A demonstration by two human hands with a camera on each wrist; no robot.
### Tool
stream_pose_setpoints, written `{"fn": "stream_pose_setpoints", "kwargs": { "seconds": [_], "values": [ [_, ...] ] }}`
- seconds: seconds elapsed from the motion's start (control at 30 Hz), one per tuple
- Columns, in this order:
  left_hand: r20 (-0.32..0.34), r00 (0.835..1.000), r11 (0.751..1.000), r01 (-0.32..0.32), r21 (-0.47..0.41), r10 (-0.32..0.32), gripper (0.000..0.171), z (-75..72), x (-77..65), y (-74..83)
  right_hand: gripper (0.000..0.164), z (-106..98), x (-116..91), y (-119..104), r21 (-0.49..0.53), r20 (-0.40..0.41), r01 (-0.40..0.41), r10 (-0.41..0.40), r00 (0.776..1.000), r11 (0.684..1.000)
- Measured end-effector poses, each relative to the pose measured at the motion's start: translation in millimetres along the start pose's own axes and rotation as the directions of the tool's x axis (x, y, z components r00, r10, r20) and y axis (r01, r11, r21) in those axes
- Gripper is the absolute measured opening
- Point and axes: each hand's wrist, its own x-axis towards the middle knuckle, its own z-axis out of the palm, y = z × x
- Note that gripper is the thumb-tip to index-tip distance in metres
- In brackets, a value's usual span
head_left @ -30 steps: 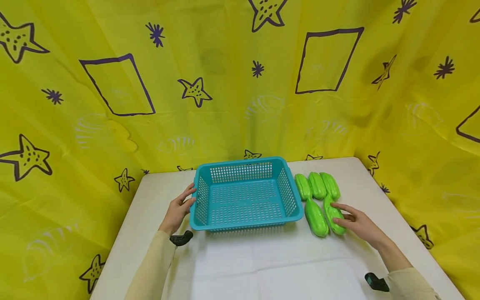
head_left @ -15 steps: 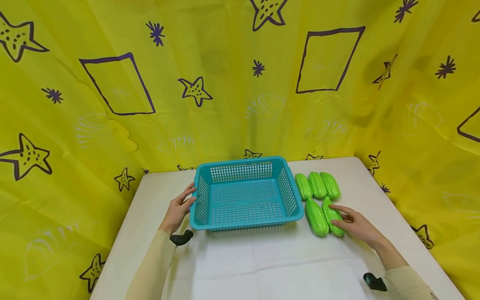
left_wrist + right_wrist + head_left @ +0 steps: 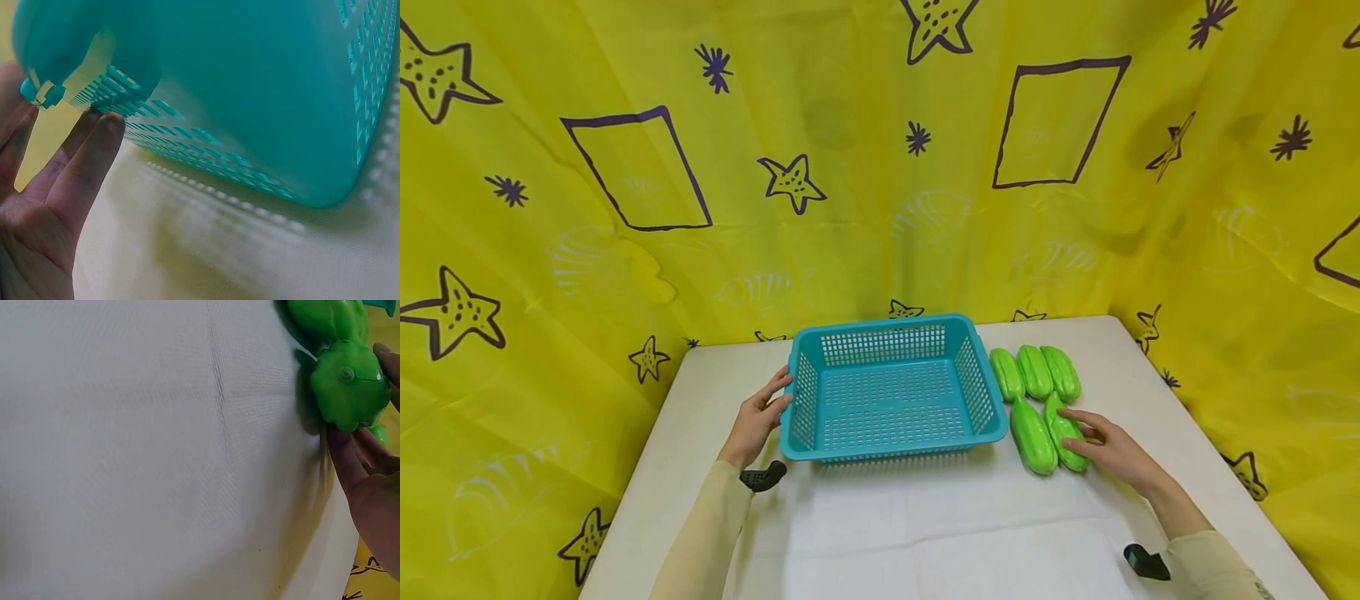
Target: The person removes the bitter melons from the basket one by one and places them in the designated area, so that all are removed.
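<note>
My left hand [image 3: 754,427] is at the left end of a teal plastic basket [image 3: 895,452]. In the left wrist view its nearly straight fingers [image 3: 87,165] touch the basket's outer wall [image 3: 262,106]. At the right, my right hand [image 3: 1116,452] holds a shiny green ribbed toy gourd [image 3: 1062,429] between thumb and fingers. That gourd lies on the table, its rounded end [image 3: 353,390] facing the right wrist camera. Beside it lies a second gourd [image 3: 1033,437], close to the basket's right side. Three more gourds [image 3: 1035,372] form a row behind them.
The white cloth-covered table [image 3: 925,533] carries the basket and gourds. A yellow curtain [image 3: 850,250] printed with starfish and shells hangs behind and along both sides. Dark camera mounts [image 3: 763,477] jut from both wrists.
The gourd under my right hand has shifted slightly left, against its neighbour, and the right hand has moved a little with it. My left hand and the basket have stayed put.
</note>
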Motion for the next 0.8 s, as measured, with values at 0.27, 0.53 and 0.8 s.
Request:
{"fn": "stream_pose_setpoints", "kwargs": {
  "seconds": [0.27,0.53,0.8],
  "values": [
    [0.009,1.000,0.999,0.026,-0.018,-0.026,0.049,1.8,-2.1,9.0,0.058,-0.1,-0.2,0.1,0.011,0.005,0.010,-0.010,1.000,1.000],
    [-0.002,1.000,1.000,0.013,0.005,-0.013,0.052,0.0,0.7,-0.1,0.058,-2.0,-1.0,4.4,-0.001,0.005,0.012,-0.012,1.000,1.000],
    [-0.001,1.000,1.000,0.013,0.000,-0.013,0.053,-0.1,1.3,0.6,0.059,-3.3,-1.0,0.6,-0.004,0.000,0.010,-0.010,1.000,1.000]
  ]
}}
